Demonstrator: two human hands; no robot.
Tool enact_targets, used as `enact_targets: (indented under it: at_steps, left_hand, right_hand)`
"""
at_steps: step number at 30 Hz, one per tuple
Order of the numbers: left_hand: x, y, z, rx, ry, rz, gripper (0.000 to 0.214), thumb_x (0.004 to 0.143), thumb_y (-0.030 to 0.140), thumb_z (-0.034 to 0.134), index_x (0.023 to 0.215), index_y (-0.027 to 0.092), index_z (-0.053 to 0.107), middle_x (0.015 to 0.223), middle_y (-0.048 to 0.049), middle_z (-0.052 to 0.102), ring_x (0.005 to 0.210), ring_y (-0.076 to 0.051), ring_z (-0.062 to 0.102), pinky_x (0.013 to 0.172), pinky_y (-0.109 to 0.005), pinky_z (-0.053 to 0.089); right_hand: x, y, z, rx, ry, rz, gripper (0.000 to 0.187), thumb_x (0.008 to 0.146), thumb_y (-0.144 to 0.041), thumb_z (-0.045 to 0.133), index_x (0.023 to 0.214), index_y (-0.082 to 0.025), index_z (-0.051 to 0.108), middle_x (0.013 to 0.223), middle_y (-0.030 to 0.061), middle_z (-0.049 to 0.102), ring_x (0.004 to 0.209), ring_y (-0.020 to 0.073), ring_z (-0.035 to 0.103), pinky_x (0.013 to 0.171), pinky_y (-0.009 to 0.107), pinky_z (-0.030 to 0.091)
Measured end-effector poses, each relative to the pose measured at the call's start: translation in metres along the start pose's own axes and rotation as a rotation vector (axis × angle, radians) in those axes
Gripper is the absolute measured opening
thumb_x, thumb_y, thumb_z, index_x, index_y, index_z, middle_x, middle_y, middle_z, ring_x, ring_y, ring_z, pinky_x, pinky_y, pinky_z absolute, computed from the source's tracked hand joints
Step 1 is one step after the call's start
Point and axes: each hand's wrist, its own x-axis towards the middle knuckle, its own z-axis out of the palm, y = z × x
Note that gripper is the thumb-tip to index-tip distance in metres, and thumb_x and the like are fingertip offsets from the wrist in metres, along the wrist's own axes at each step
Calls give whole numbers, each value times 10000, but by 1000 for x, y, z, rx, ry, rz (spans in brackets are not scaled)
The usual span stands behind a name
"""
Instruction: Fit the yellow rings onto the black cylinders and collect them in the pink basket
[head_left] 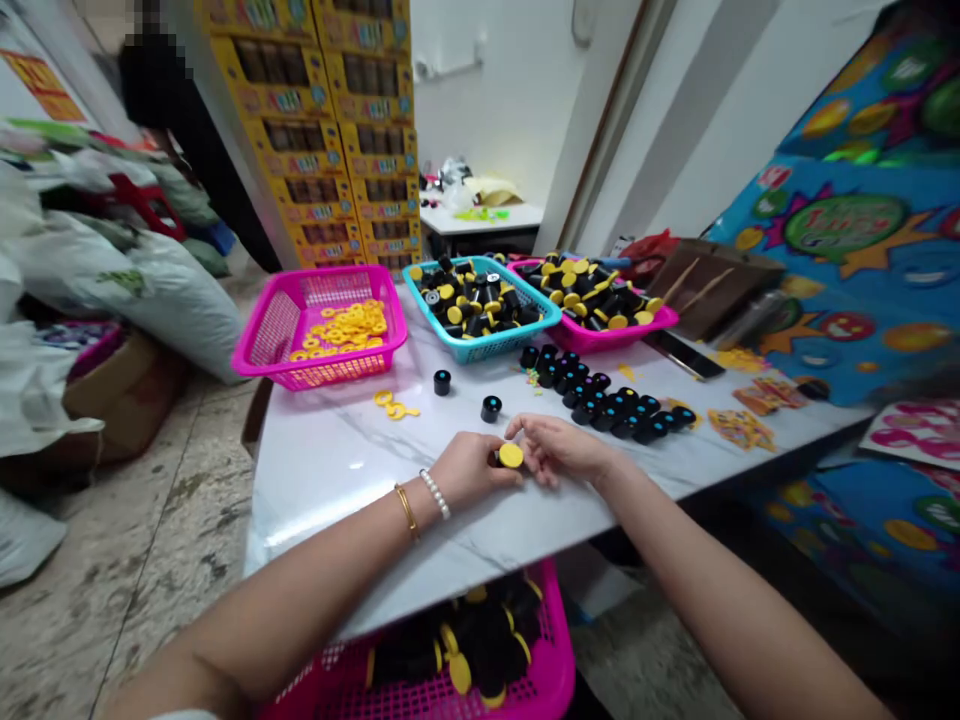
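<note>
A small black cylinder with a yellow cap [511,456] is gripped between the thumb and fingers of my left hand [471,468], its yellow face turned up. Close on its right is my right hand [561,448], fingers loosely curled and apart, with nothing visible in it. Beyond my hands, one black cylinder with a blue dot on top [491,408] and another black cylinder [442,382] stand upright. To the right, several similar black cylinders [611,400] stand in rows. Yellow ring-shaped pieces [394,406] lie on the white marbled table [322,490] at the left.
A pink basket [259,345] contains yellow rings. A turquoise basket [480,347] and another pink basket [592,338] hold black-and-yellow pieces; a third pink basket [559,660] is below the table edge. A phone [684,355] lies at right. A person [195,120] stands back left.
</note>
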Motion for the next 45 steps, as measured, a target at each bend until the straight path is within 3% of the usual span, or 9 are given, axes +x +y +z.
enact_targets:
  at_steps: [6, 15, 21, 24, 27, 31, 35, 41, 45]
  left_hand:
    - [-3, 3, 3, 71, -2, 57, 245, 739, 403, 676, 843, 183, 706, 695, -2, 663, 637, -152, 579, 557, -232, 360]
    - [-9, 11, -14, 165, -67, 95, 319, 609, 225, 744, 922, 185, 695, 641, 10, 651, 568, -140, 571, 504, -225, 379]
    - [1, -6, -61, 198, 380, -20, 266, 777, 191, 538, 1012, 137, 649, 720, -26, 646, 637, -141, 570, 620, -253, 412]
    - [5, -14, -68, 198, 550, -50, 204, 807, 246, 533, 945, 133, 633, 665, -11, 594, 627, -145, 548, 622, -263, 398]
    - [6, -16, -54, 182, 535, -16, 189, 814, 283, 555, 937, 160, 629, 638, 15, 562, 601, -133, 534, 619, -255, 405]
    - [7, -12, -30, 130, 450, 53, 374, 794, 307, 603, 1140, 174, 553, 920, -28, 597, 589, -102, 534, 641, -262, 451]
    - [7, -10, -26, 152, 461, 91, 383, 809, 323, 599, 1158, 179, 535, 997, -47, 565, 594, -100, 527, 673, -278, 462]
    - [20, -9, -23, 271, 355, -12, 559, 800, 447, 621, 1263, 174, 469, 757, -7, 616, 660, -177, 582, 629, -282, 413]
    - [51, -13, -28, 392, 319, -66, 335, 822, 369, 600, 1118, 211, 602, 721, -24, 653, 694, -200, 610, 628, -283, 392]
  right_hand:
    - [-7, -4, 26, -296, 177, 11, 290, 837, -457, 540, 969, -229, 419, 478, -82, 544, 339, 122, 499, 315, 164, 329]
    - [-30, 7, 51, -681, 601, -317, 125, 816, -288, 553, 909, -209, 523, 617, -34, 574, 570, 152, 547, 545, 233, 348]
    - [-72, 10, 102, -654, 263, -253, 121, 746, -216, 616, 845, -209, 547, 598, -57, 545, 530, 109, 485, 480, 199, 278]
    - [-79, 12, 119, -611, 155, -181, 380, 632, -344, 794, 923, -205, 592, 566, -73, 541, 514, 108, 477, 471, 196, 276]
    - [-63, 4, 101, -576, 307, -291, 422, 730, -395, 742, 1068, -199, 581, 580, -68, 558, 526, 115, 508, 524, 205, 333]
    - [-45, -9, 38, -704, 803, -457, 191, 880, -344, 573, 978, -186, 617, 635, -24, 586, 591, 132, 556, 608, 228, 377]
    - [-58, 8, -10, -798, 1192, -431, 185, 890, -359, 551, 878, -197, 639, 649, -10, 601, 612, 147, 577, 617, 239, 384]
    - [-69, 47, -20, -963, 1224, -255, 176, 879, -323, 540, 931, -192, 646, 597, -19, 585, 575, 158, 579, 581, 251, 368]
    - [-51, 40, -34, -1146, 1271, -163, 150, 870, -291, 547, 935, -204, 651, 729, 13, 663, 652, 169, 613, 583, 253, 350]
